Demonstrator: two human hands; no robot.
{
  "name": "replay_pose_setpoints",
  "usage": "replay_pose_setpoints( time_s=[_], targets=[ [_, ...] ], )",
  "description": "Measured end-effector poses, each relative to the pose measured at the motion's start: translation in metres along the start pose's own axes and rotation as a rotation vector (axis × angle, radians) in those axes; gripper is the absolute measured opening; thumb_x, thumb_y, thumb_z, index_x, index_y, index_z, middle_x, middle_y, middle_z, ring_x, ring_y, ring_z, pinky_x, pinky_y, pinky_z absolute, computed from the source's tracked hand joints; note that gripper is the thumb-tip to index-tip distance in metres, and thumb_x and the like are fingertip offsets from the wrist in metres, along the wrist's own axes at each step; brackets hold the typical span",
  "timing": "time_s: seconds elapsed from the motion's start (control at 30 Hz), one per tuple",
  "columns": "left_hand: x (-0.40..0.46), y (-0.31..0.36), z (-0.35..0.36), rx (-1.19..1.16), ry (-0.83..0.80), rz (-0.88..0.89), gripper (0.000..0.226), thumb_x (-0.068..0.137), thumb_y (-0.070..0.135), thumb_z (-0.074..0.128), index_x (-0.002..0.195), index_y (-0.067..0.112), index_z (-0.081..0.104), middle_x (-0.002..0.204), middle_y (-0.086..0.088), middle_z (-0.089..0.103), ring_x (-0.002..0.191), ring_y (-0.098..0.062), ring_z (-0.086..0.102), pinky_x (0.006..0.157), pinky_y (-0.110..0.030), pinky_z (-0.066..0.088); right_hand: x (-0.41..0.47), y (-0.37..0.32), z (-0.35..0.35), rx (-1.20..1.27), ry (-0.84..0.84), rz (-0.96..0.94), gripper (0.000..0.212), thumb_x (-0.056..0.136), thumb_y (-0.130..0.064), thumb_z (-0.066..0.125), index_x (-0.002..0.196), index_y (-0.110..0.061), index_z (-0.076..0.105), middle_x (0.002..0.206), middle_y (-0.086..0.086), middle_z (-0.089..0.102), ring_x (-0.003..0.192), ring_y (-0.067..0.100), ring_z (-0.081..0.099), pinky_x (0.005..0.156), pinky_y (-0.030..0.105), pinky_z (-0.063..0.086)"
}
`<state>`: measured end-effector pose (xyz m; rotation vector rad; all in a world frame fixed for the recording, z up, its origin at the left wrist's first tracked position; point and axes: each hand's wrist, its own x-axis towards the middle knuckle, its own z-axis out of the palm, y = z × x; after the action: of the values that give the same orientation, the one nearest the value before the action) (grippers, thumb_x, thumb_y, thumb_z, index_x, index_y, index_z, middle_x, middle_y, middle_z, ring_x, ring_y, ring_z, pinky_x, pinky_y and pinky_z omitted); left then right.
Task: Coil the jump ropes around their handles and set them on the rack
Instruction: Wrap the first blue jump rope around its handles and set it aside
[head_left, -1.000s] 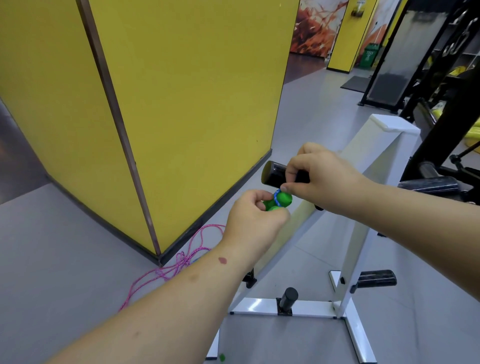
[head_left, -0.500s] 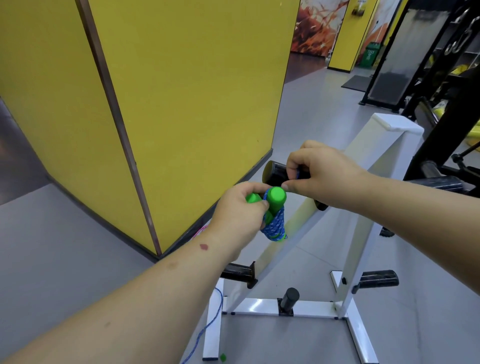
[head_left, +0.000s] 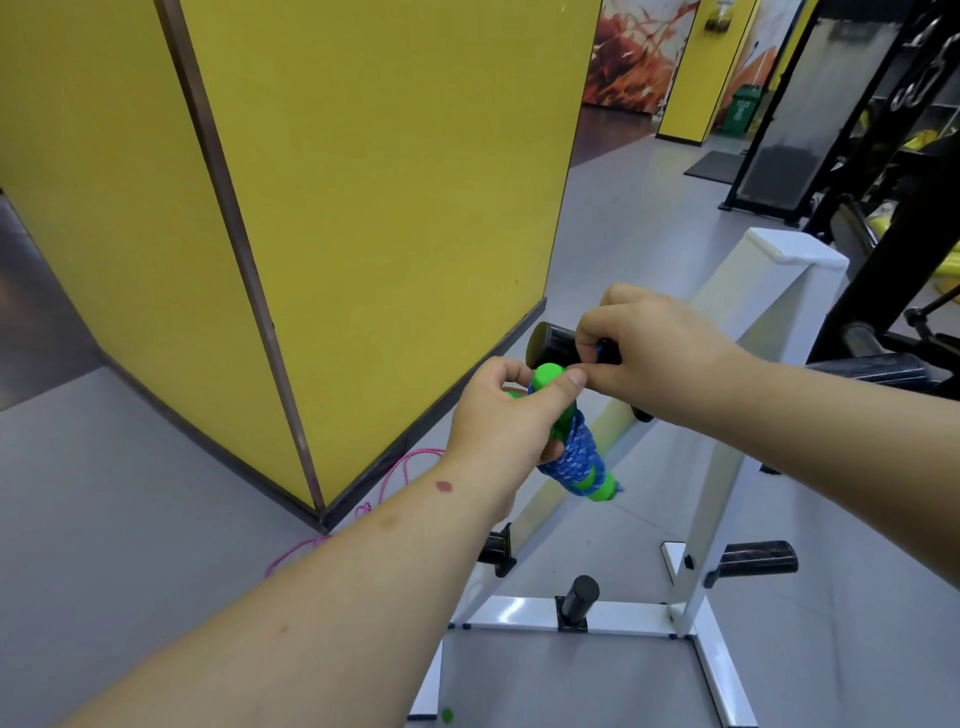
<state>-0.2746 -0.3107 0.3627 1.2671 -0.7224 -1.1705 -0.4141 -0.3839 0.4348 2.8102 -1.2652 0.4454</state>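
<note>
My left hand (head_left: 511, 415) grips the green handles of a jump rope (head_left: 576, 460), with blue cord coiled round them and their lower ends pointing down to the right. My right hand (head_left: 660, 353) pinches a bit of the blue cord at the top of the handles, right in front of the black upper peg (head_left: 550, 351) of the white rack (head_left: 727, 332). A pink jump rope (head_left: 400, 478) lies loose on the floor by the corner of the yellow wall.
The white rack has more black pegs: one low on the left (head_left: 496, 553), one upright on the base bar (head_left: 579, 597), one on the right post (head_left: 758, 558). A yellow wall (head_left: 363, 208) stands close on the left. Black gym equipment (head_left: 893, 218) fills the right.
The handles have tilted from end-on to slanting down to the right, showing the blue coil. The trailing blue cord seen on the floor half a second ago is gone from view.
</note>
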Motion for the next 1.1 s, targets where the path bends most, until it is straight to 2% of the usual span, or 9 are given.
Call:
replay_pose_setpoints(
  time_s=[0.1, 0.23, 0.47, 0.63, 0.8, 0.87, 0.93, 1.0, 1.1],
  targets=[
    [0.000, -0.002, 0.002, -0.123, 0.055, -0.074, 0.026, 0.087, 0.036, 0.079, 0.086, 0.022, 0.058, 0.098, -0.005, 0.066, 0.074, -0.021, 0.063, 0.057, -0.026, 0.055, -0.006, 0.001, 0.000, -0.040, 0.024, -0.040, 0.020, 0.086, -0.039, 0.074, 0.080, -0.022, 0.065, 0.085, -0.013, 0.042, 0.068, 0.007, 0.045, 0.059, 0.026, 0.036],
    [-0.001, -0.001, 0.010, -0.284, 0.050, -0.211, 0.017, 0.095, 0.033, 0.070, 0.104, 0.018, 0.067, 0.103, -0.007, 0.065, 0.077, -0.023, 0.062, 0.051, -0.023, 0.052, -0.009, 0.002, 0.000, -0.090, 0.034, -0.085, 0.017, 0.087, -0.038, 0.073, 0.081, -0.023, 0.067, 0.091, -0.006, 0.050, 0.071, 0.018, 0.051, 0.066, 0.038, 0.051],
    [0.006, -0.013, 0.014, -0.570, -0.082, -0.421, 0.014, 0.101, 0.027, 0.064, 0.103, 0.014, 0.066, 0.089, -0.008, 0.068, 0.066, -0.016, 0.060, 0.042, -0.017, 0.043, -0.017, 0.009, -0.003, -0.206, 0.032, -0.202, 0.009, 0.085, -0.028, 0.071, 0.079, -0.022, 0.068, 0.094, 0.000, 0.056, 0.057, 0.023, 0.049, 0.053, 0.036, 0.051],
    [0.022, -0.021, 0.023, -0.489, -0.044, -0.447, 0.028, 0.102, 0.035, 0.063, 0.127, 0.022, 0.063, 0.088, 0.000, 0.066, 0.047, -0.009, 0.052, 0.036, -0.015, 0.030, -0.020, 0.011, -0.009, -0.242, -0.019, -0.203, 0.013, 0.087, -0.032, 0.063, 0.085, -0.024, 0.072, 0.095, -0.001, 0.056, 0.059, 0.026, 0.053, 0.055, 0.036, 0.050],
    [0.037, -0.029, 0.027, -0.376, -0.032, -0.429, 0.016, 0.101, 0.033, 0.064, 0.113, 0.026, 0.070, 0.065, 0.009, 0.068, 0.043, -0.006, 0.047, 0.039, -0.015, 0.026, -0.019, 0.009, -0.013, -0.321, -0.072, -0.125, 0.015, 0.095, -0.034, 0.056, 0.092, -0.023, 0.066, 0.092, -0.004, 0.048, 0.074, 0.024, 0.053, 0.060, 0.032, 0.039],
    [0.042, -0.030, 0.029, -0.324, -0.028, -0.420, 0.015, 0.098, 0.033, 0.066, 0.110, 0.026, 0.073, 0.069, 0.008, 0.068, 0.045, -0.007, 0.048, 0.040, -0.017, 0.025, -0.010, 0.007, -0.017, -0.327, -0.104, -0.066, 0.012, 0.096, -0.035, 0.058, 0.097, -0.023, 0.059, 0.093, -0.004, 0.051, 0.087, 0.024, 0.056, 0.068, 0.033, 0.043],
    [0.048, -0.032, 0.031, -0.278, -0.027, -0.412, 0.018, 0.095, 0.034, 0.070, 0.111, 0.026, 0.074, 0.074, 0.007, 0.069, 0.048, -0.009, 0.052, 0.042, -0.019, 0.028, 0.002, 0.005, -0.021, -0.300, -0.171, -0.001, 0.028, 0.093, -0.038, 0.064, 0.116, -0.024, 0.058, 0.103, -0.002, 0.062, 0.101, 0.025, 0.058, 0.078, 0.036, 0.049],
    [0.054, -0.034, 0.033, -0.252, -0.040, -0.389, 0.026, 0.092, 0.033, 0.072, 0.116, 0.024, 0.072, 0.080, 0.004, 0.072, 0.057, -0.014, 0.058, 0.054, -0.023, 0.038, 0.013, 0.004, -0.028, -0.315, -0.278, 0.033, 0.041, 0.091, -0.041, 0.068, 0.127, -0.024, 0.060, 0.106, 0.000, 0.064, 0.101, 0.025, 0.058, 0.080, 0.036, 0.051],
    [0.062, -0.036, 0.036, -0.220, -0.025, -0.331, 0.025, 0.092, 0.029, 0.073, 0.114, 0.019, 0.069, 0.082, -0.001, 0.075, 0.079, -0.023, 0.061, 0.073, -0.040, 0.045, 0.021, 0.003, -0.031, -0.419, -0.364, 0.020, 0.035, 0.087, -0.050, 0.069, 0.110, -0.023, 0.071, 0.093, 0.000, 0.064, 0.089, 0.024, 0.061, 0.075, 0.036, 0.055]
  ],
)
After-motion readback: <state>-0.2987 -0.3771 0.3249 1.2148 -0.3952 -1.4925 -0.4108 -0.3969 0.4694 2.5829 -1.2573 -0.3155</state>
